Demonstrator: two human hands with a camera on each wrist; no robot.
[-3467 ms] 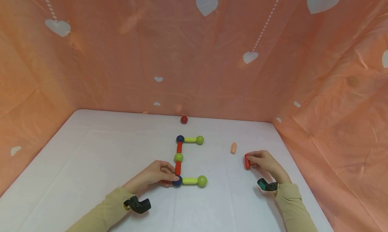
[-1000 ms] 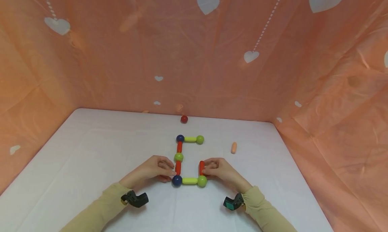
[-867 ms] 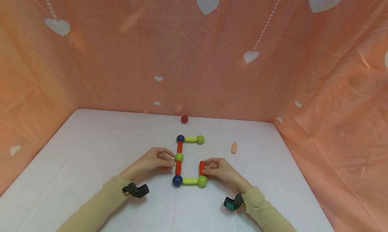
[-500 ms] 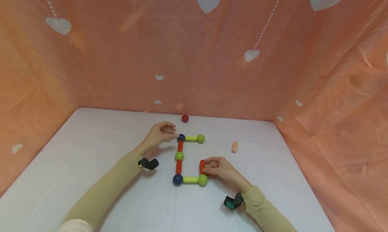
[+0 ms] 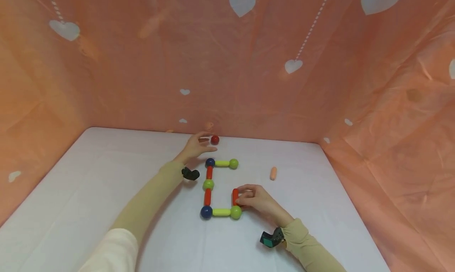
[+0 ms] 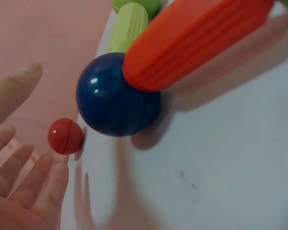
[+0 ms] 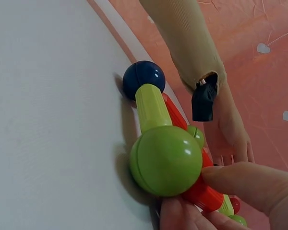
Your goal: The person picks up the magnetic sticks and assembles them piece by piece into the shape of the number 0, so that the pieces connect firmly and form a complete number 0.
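Observation:
In the head view my left hand [image 5: 196, 146] reaches to the table's far side, thumb and fingers spread beside a red ball [image 5: 215, 140]. The left wrist view shows a gap between its fingers and that ball. My right hand [image 5: 260, 198] pinches a red toy rod [image 5: 235, 197], whose near end meets a green ball [image 5: 235, 212]. From that ball a yellow-green rod [image 5: 221, 212] runs left to a blue ball [image 5: 206, 212]. Red rods go on through a middle green ball [image 5: 208, 184] to the far blue ball [image 5: 210, 162], which bears another yellow-green rod [image 5: 222, 163] and green ball [image 5: 233, 163].
A loose peach-coloured rod [image 5: 273, 173] lies right of the joined pieces. The white table [image 5: 106, 177] is bordered at the back and sides by an orange curtain [image 5: 149, 74] with pale hearts. Each wrist wears a black camera mount [image 5: 272, 238].
My right hand has brought the red rod from the right to the near green ball. My left hand has left the near blue ball and moved away along the frame to the red ball.

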